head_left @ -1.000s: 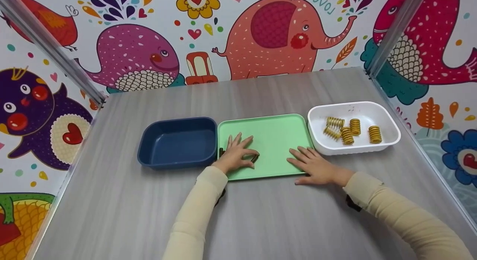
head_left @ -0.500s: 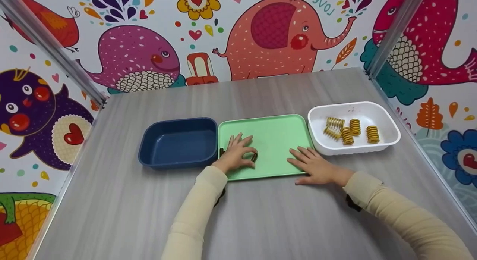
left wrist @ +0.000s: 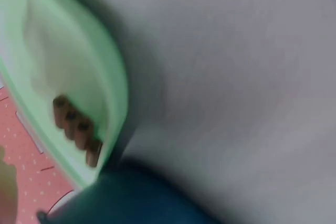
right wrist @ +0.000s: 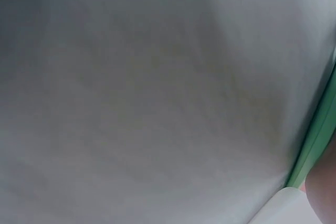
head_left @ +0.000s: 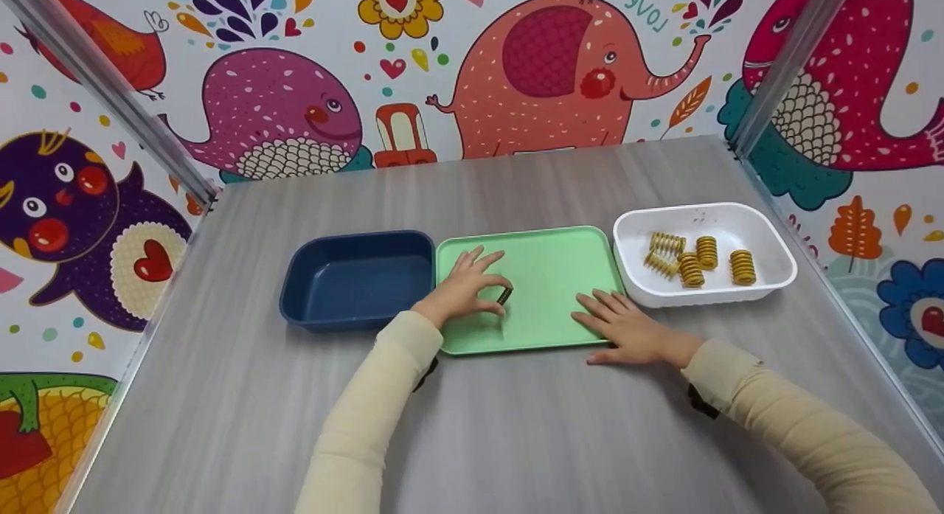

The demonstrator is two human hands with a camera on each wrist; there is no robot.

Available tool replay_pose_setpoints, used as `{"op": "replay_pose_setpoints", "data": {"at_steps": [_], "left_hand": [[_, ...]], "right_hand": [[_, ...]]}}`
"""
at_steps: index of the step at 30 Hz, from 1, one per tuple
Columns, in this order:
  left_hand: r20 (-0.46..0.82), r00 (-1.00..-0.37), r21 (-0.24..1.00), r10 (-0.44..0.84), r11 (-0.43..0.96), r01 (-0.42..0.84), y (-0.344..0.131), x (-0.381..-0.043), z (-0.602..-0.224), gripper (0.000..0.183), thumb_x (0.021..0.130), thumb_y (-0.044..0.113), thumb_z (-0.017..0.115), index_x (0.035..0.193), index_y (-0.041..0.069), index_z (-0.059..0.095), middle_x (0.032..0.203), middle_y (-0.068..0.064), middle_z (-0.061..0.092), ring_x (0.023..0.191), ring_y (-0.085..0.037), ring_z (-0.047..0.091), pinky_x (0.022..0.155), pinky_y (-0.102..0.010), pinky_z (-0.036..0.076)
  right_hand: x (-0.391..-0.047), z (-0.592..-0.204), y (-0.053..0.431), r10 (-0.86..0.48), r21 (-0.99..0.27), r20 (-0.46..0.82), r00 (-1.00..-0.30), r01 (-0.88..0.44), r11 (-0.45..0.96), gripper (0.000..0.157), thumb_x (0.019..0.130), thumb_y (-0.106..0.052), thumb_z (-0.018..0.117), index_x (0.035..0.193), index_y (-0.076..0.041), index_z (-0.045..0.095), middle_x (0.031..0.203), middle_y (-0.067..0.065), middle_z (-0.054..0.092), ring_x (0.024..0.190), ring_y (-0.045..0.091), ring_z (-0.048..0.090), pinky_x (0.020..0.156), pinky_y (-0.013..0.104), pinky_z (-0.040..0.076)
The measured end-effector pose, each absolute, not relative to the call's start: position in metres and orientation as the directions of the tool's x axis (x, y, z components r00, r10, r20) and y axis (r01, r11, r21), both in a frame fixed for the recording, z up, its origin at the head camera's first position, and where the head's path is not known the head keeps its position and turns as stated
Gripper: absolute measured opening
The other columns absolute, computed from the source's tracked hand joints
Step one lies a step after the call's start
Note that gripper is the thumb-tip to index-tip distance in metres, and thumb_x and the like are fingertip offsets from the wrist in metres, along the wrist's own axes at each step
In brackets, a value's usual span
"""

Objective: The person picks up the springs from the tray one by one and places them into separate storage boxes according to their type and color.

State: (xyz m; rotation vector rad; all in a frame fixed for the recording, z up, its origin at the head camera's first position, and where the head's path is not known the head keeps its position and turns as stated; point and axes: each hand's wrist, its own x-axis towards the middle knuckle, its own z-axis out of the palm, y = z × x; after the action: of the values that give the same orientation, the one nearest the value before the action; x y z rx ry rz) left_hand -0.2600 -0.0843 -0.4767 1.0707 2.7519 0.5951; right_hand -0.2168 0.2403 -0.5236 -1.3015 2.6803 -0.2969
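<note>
Head view: the grip of the left hand [head_left: 461, 291] is narrow, thumb [head_left: 487, 307] and index finger [head_left: 493, 279] pinching a small dark coil [head_left: 504, 296] over the left half of the green tray [head_left: 553, 278]. The two digits cover part of the coil, and whether it touches the tray is hard to make out. That hand also hides some of the tray's left edge, next to the blue box [head_left: 354, 324]. Left wrist view shows four brown pieces [left wrist: 73, 124] close together in a row near one end of the tray, too blurred to name; the box is a dark smear cut off below. The right hand [head_left: 619, 326] lies over the tray's right rim, its grip wide, fingers spread, palm out of sight. To its right the white box [head_left: 726, 220] holds five yellow springs [head_left: 691, 269], some overlapping. Right wrist view is mostly blurred counter [right wrist: 147, 98], the tray's side cut off at the edge
</note>
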Motion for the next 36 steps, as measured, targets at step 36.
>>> {"op": "replay_pose_setpoints", "data": {"at_steps": [36], "left_hand": [[0.069, -0.954, 0.497, 0.292, 0.819, 0.287, -0.214, -0.254, -0.459, 0.041, 0.077, 0.030, 0.071, 0.114, 0.016, 0.063, 0.150, -0.012, 0.023, 0.138, -0.040, 0.007, 0.109, -0.055, 0.001]], "right_hand": [[-0.218, -0.526, 0.240, -0.790, -0.232, -0.025, -0.613, -0.765, 0.601, 0.076, 0.085, -0.053, 0.054, 0.141, -0.006, 0.035, 0.148, 0.021, 0.022, 0.135, 0.044, 0.016, 0.103, 0.059, 0.012]]}}
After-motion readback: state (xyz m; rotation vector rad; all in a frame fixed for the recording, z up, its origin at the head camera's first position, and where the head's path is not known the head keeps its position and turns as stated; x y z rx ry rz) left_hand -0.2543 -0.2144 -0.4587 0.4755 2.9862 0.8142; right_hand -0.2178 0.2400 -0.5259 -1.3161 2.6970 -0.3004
